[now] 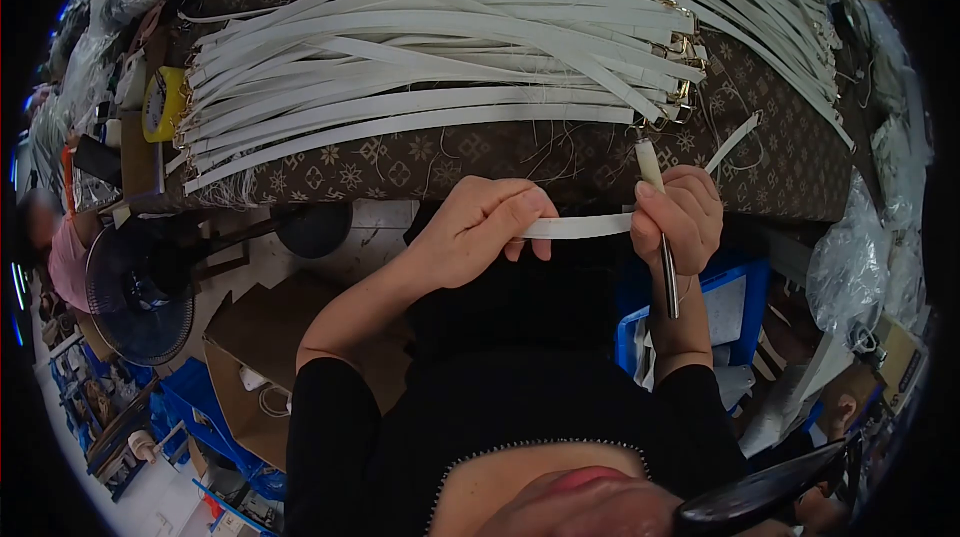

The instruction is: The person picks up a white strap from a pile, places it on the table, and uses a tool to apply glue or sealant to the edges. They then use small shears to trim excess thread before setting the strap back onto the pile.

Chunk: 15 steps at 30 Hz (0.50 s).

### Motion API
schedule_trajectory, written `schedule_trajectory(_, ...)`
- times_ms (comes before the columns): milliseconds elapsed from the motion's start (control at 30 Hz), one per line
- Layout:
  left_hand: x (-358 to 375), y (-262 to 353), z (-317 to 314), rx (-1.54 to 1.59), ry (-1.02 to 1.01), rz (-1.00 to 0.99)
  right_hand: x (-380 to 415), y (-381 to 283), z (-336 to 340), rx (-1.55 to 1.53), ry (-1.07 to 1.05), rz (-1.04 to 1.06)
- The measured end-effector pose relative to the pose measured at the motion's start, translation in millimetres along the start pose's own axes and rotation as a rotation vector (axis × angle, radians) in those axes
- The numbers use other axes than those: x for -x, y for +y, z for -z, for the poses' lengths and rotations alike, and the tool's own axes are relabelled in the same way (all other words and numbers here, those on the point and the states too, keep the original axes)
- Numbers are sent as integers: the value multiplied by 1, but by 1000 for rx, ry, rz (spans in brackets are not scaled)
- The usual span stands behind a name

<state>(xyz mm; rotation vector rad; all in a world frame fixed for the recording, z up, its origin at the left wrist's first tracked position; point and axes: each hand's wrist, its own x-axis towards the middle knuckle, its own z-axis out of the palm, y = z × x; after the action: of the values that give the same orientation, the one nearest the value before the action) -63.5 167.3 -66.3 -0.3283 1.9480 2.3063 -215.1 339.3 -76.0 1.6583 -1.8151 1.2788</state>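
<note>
A white strap [585, 227] runs nearly level from left to right between the hands, flat face showing, just on the wearer's side of the table [400, 159]. The left hand [490, 222] is closed on one end; the other meets the right hand [683, 220] (whether it is pinched there, I cannot tell). The right hand's fingers are wrapped round a tool [650, 165], its long axis crossing the strap's: pale end toward the table, metal shaft toward the wearer. Brown patterned cloth covers the table, strewn with threads and bearing a pile [420, 47] of straps, lying lengthwise left to right, metal clasps at right. Around stand a fan [140, 287], a carton [240, 337] and a blue crate [752, 292].
</note>
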Motion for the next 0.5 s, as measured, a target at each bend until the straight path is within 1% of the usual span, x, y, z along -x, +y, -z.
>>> schedule_trajectory(33,0,0,0,61,8,-25,0,0,0,-2,-1,3)
schedule_trajectory(167,1,2,1,76,13,-44,1,1,0,5,-8,-4)
schedule_trajectory(233,1,-2,2,-30,-37,-29,1,1,0,4,-10,-5)
schedule_trajectory(333,0,0,2,-44,-59,10,1,2,0,13,-14,-1)
schedule_trajectory(500,2,-2,4,33,-108,-31,3,4,1,28,-3,-2)
